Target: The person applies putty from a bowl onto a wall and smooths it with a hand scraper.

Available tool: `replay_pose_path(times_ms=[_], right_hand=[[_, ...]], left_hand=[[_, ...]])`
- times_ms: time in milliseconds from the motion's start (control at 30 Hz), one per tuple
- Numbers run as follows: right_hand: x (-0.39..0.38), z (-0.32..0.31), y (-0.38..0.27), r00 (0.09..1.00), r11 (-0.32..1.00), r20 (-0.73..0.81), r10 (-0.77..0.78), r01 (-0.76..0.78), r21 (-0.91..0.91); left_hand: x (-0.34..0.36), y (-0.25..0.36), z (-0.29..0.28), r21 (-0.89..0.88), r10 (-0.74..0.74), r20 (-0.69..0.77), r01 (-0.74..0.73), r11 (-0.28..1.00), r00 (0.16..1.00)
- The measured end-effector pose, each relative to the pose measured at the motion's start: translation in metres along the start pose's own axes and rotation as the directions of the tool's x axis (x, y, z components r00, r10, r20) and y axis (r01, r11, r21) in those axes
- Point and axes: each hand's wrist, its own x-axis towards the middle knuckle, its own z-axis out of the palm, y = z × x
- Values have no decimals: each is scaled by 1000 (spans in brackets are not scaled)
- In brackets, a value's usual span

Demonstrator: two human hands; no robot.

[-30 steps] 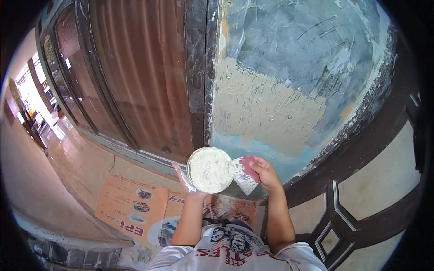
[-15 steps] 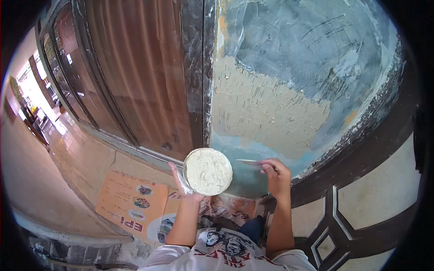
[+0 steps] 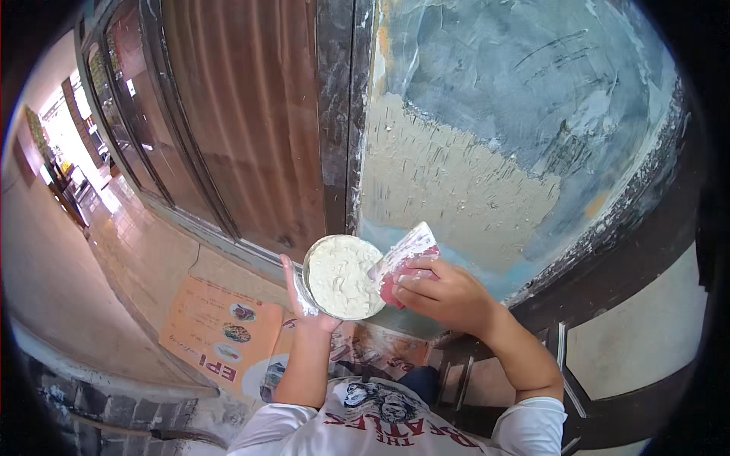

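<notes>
A round tub of creamy off-white putty (image 3: 344, 275) rests in my left hand (image 3: 304, 304), which cups it from the left and below, thumb up along its side. White smears mark that palm. My right hand (image 3: 437, 292) is closed around a flat red putty scraper (image 3: 407, 260) coated with white putty. The scraper's lower corner meets the tub's right rim; whether it dips into the putty I cannot tell. Ahead stands a wall (image 3: 464, 182) with a rough beige patch between grey-blue areas.
To the left is a dark-framed window with a brown curtain (image 3: 236, 121). An orange printed sheet (image 3: 217, 327) lies on the floor below. A dark panelled surface with pale insets (image 3: 639, 334) stands at the right. A walkway (image 3: 114, 213) runs off at the far left.
My right hand has come left to the tub, turning the scraper from edge-on to show its putty-covered face. The tub has shifted slightly up and left and tilted a little.
</notes>
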Motion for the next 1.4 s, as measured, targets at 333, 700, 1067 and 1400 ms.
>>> replay_pose_path(times_ms=[333,700,1067,1400], right_hand=[[11,2,2,987,987,-5,-158,158,-25],[8,13,2,986,979,-57,-159,165,121],[0,19,12,946,972,-322,-22,95,215],[6,15,68,638,717,-418,647,-323,617]], left_hand=[[-6,-4,6,1,17,85,-17,1000,996],[-4,-8,12,-29,20,95,-17,999,995],[-3,-9,6,24,84,5,-84,996,996],[2,-18,1,20,88,16,-89,996,996]])
